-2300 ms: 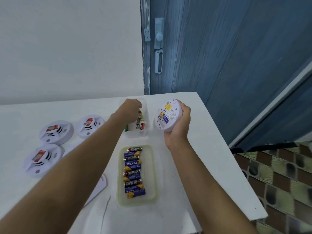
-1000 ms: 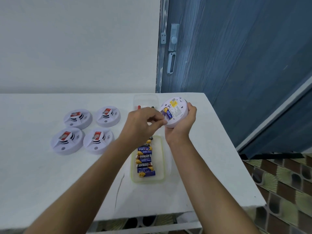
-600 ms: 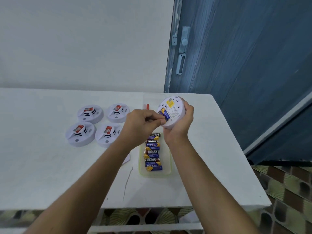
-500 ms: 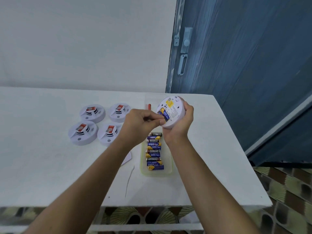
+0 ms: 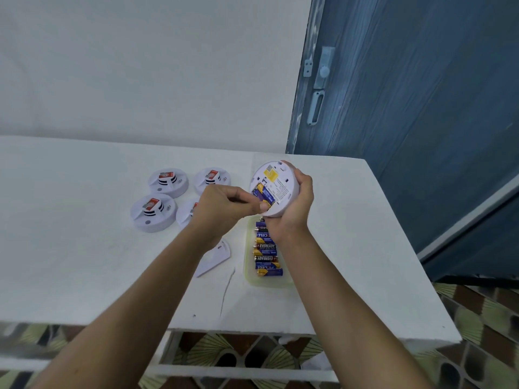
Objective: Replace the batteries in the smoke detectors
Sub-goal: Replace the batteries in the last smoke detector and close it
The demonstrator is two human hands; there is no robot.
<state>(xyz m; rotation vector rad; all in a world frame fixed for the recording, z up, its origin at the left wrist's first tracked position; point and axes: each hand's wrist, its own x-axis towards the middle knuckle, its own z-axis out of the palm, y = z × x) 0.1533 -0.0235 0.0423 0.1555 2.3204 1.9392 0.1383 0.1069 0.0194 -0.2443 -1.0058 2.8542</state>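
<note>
Right hand (image 5: 293,204) grips round white plastic smoke detector (image 5: 280,182) by its rim, above white table (image 5: 84,262), back face toward camera, battery bay open; left hand (image 5: 223,207), fingers curled, pinches blue-and-gold cylindrical battery (image 5: 264,194) seated in that bay; pale green plastic tray (image 5: 266,284) of spare batteries lies directly beneath; four more white detectors (image 5: 153,217) sit to the left; loose white cover plate (image 5: 214,256) near tray.

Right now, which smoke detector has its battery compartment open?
The held detector, gripped by the right hand with its back turned up and blue batteries showing in the open bay. The four table detectors lie front up on the table.
</note>
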